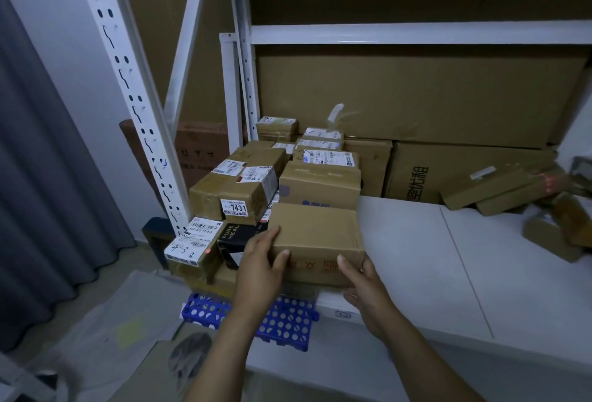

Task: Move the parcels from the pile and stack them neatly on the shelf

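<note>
Head view | step, judged: placing | left hand (261,260) and right hand (365,286) each grip a near corner of the brown parcel (315,235), thumbs on its front face | parcel at shelf (448,257) front edge, beside stacked parcels (237,190) | next: push flush, release, return to loose pile (512,183)

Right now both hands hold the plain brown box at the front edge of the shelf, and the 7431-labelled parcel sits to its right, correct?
Not quite: the head view shows the 7431-labelled parcel to the left of the plain brown box, not to its right. The left hand and the right hand do hold that box at the front edge of the shelf.
</note>
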